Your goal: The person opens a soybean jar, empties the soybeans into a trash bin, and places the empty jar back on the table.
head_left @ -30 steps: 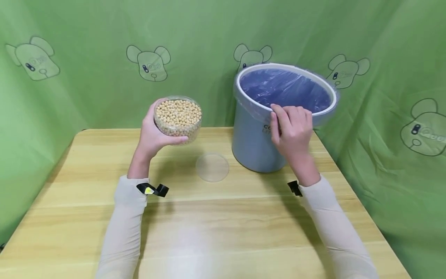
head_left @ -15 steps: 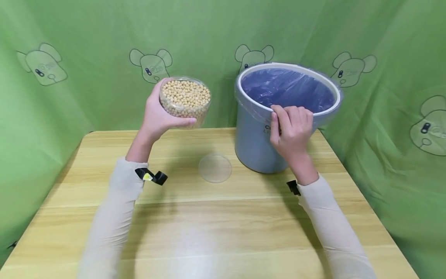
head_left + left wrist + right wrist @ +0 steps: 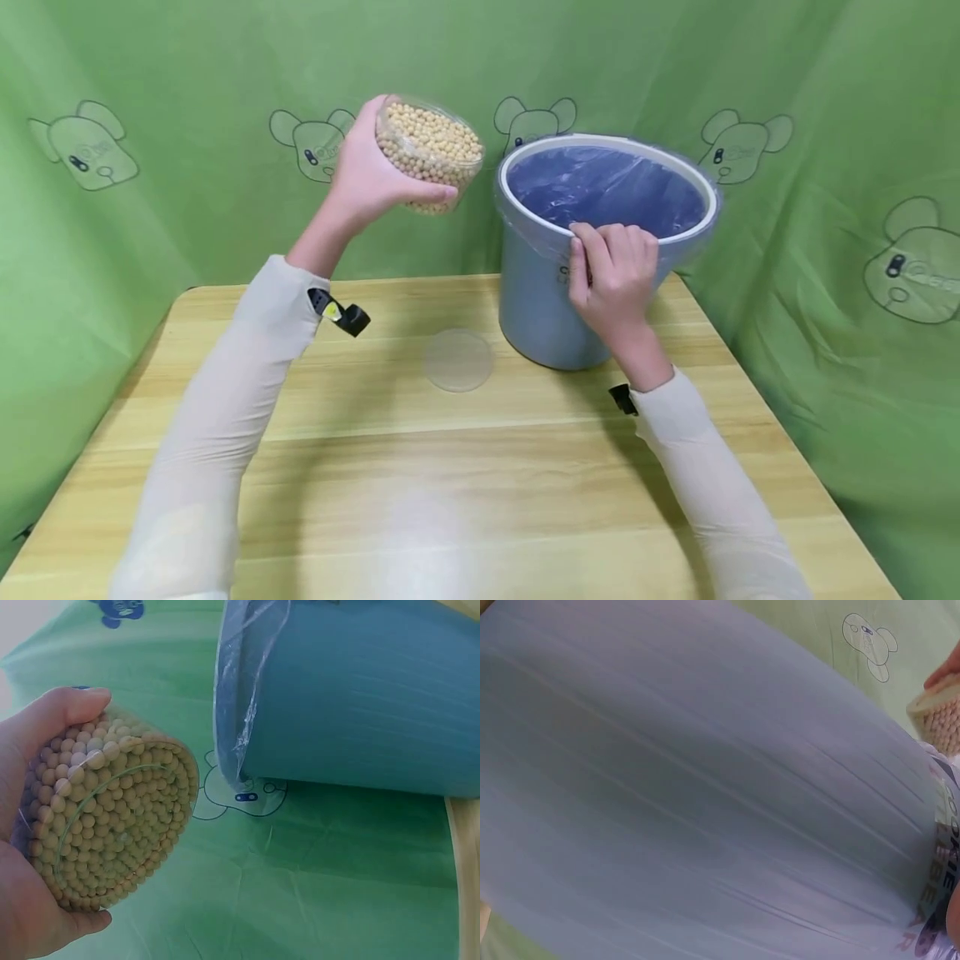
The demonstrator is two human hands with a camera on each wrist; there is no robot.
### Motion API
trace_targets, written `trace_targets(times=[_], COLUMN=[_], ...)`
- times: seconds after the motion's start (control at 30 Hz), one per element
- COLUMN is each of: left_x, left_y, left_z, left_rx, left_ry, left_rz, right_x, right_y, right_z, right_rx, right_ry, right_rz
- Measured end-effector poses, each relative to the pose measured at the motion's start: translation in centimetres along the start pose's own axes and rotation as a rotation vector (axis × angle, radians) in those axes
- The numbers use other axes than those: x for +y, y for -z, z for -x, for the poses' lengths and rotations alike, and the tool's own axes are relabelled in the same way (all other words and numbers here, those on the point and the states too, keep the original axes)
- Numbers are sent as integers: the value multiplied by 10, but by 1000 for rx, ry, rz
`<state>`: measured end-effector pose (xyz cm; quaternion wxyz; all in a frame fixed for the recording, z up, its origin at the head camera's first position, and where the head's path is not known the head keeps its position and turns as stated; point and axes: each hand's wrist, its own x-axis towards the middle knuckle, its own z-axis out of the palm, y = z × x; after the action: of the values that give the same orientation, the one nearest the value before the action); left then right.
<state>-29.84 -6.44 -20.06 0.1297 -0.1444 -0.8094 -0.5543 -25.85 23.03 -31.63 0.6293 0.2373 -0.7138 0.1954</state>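
My left hand [image 3: 372, 171] grips a clear round jar [image 3: 431, 190] filled with soybeans [image 3: 435, 133]. The jar is lidless at the top and tilts to the right, up at the height of the bin's rim and to its left. In the left wrist view, the beans [image 3: 124, 825] show through the jar's base. My right hand [image 3: 617, 279] holds the near rim of a blue-grey trash bin [image 3: 551, 308], fingers hooked over the edge. A clear plastic bag [image 3: 615, 187] lines the bin and folds over its white rim.
A clear flat disc, like a lid [image 3: 458, 360], lies on the wooden table [image 3: 450, 467] left of the bin. Green curtains [image 3: 210, 192] printed with mouse heads enclose the back and sides.
My left hand has raised the jar and carried it right, closer to the bin, tilting it further. The right hand keeps its hold on the rim.
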Motion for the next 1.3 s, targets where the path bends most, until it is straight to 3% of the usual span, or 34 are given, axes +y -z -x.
trace_targets(times=[0.23,0.4,0.57,1.3], left_x=[11,12,14,32], left_y=[-13,-19,-23,-28], left_z=[-22,-30,-34,-46], left_rx=[-43,-75,-99,-146], left_ry=[7,-33,-70,-31], left_rz=[-179,-280,-331,-462], right_x=[-3,-5,-7,-7], right_y=[-6,-8,-9,-11], right_z=[-1,1,3,0], right_rx=[-3,-1,13,24], right_ry=[-11,-18,-26,-47], right_rz=[-6,-9,2,-3])
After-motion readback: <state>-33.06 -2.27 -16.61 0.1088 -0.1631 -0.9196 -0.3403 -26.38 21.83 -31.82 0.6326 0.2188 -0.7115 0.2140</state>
